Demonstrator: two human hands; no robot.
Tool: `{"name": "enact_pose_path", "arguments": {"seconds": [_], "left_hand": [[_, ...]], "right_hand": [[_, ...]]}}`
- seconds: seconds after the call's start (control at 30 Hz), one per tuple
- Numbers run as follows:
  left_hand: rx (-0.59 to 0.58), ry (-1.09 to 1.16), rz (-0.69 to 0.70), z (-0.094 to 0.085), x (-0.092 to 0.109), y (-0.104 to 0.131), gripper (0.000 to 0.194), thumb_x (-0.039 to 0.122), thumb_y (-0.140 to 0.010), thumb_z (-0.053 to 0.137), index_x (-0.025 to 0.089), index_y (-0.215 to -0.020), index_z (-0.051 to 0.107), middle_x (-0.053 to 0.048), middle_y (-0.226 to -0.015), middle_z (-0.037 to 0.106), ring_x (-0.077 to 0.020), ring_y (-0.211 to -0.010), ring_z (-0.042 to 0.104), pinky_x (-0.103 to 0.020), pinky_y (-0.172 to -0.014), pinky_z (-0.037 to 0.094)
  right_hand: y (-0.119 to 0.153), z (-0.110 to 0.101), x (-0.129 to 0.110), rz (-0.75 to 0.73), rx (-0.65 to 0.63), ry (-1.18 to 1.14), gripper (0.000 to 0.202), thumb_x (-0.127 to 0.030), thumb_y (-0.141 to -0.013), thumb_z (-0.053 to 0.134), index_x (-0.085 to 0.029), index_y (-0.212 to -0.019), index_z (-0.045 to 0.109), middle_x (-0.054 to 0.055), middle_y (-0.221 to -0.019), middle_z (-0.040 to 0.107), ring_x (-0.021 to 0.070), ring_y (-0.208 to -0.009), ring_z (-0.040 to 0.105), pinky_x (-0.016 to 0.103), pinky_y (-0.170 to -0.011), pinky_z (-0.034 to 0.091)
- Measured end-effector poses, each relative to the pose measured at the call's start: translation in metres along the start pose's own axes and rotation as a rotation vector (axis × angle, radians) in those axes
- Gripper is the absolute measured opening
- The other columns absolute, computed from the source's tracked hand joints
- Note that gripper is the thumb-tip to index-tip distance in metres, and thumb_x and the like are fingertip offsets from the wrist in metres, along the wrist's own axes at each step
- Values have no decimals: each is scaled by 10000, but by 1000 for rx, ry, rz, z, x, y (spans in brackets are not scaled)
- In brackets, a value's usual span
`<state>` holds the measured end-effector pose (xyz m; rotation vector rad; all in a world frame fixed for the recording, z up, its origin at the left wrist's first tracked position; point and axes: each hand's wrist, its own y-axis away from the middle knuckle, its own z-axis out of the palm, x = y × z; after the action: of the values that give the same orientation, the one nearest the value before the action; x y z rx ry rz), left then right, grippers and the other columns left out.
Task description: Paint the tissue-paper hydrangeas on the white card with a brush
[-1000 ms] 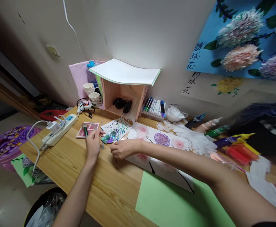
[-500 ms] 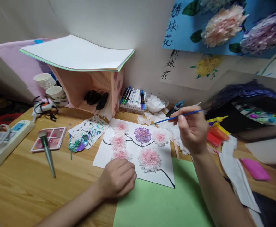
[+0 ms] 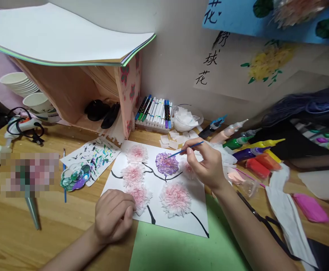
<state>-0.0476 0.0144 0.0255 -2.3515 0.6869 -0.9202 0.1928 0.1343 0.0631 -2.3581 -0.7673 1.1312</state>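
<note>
In the head view, my right hand (image 3: 205,165) pinches a thin blue paintbrush (image 3: 177,153). The brush tip meets the purple flower (image 3: 166,164) on a white sheet of paper (image 3: 160,199). My left hand (image 3: 114,215), its fingers curled in with nothing seen in them, rests at the sheet's lower left, beside a pink-and-white tissue flower (image 3: 140,197). A larger pink tissue flower (image 3: 176,199) and several others sit along black painted stems. My right hand partly covers one pink flower. Green paper (image 3: 164,248) lies beneath the sheet.
Left of the sheet lie a paint-smeared palette (image 3: 75,177) and a spattered card (image 3: 104,156). Behind are markers (image 3: 154,113), a bowl of paper squares (image 3: 185,119) and a pink box (image 3: 132,92). Paint tubes (image 3: 236,140) and white tissue strips (image 3: 284,203) lie at right.
My right hand has brought the brush left and down onto the purple flower. The left hand has shifted left, uncovering a lower black stem. The camera view has moved closer.
</note>
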Motion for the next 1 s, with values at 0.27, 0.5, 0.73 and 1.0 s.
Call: {"name": "enact_pose_path", "arguments": {"seconds": [0.27, 0.5, 0.73, 1.0], "left_hand": [[14, -9, -4, 0, -1, 0, 198, 32, -745, 457, 203, -698, 545, -4, -601, 655, -138, -524, 547, -295, -540, 360], [7, -16, -2, 1, -2, -2, 205, 38, -744, 455, 208, -687, 553, 5, -595, 653, -135, -519, 558, -290, -536, 370], [10, -26, 1, 1, -2, -1, 200, 38, -750, 460, 203, -685, 552, 3, -592, 654, -136, -518, 557, -287, -544, 361], [11, -45, 15, 0, -2, -4, 202, 47, -748, 456, 213, -683, 551, 9, -586, 655, -135, -506, 558, -284, -525, 365]], "right_hand": [[2, 5, 2, 24, -4, -17, 96, -165, -859, 460, -205, -817, 538, -5, -729, 604, 119, -647, 601, 265, -623, 472], [1, 0, 1, 25, 11, -8, 101, -171, -856, 453, -205, -808, 535, -4, -713, 596, 119, -627, 587, 269, -600, 467], [2, 5, 2, 16, -4, -21, 113, -142, -857, 454, -212, -820, 534, -10, -738, 599, 114, -642, 593, 272, -617, 477], [1, 0, 0, 32, 21, -37, 100, -156, -850, 451, -205, -822, 534, -4, -726, 594, 116, -628, 591, 270, -594, 480]]}}
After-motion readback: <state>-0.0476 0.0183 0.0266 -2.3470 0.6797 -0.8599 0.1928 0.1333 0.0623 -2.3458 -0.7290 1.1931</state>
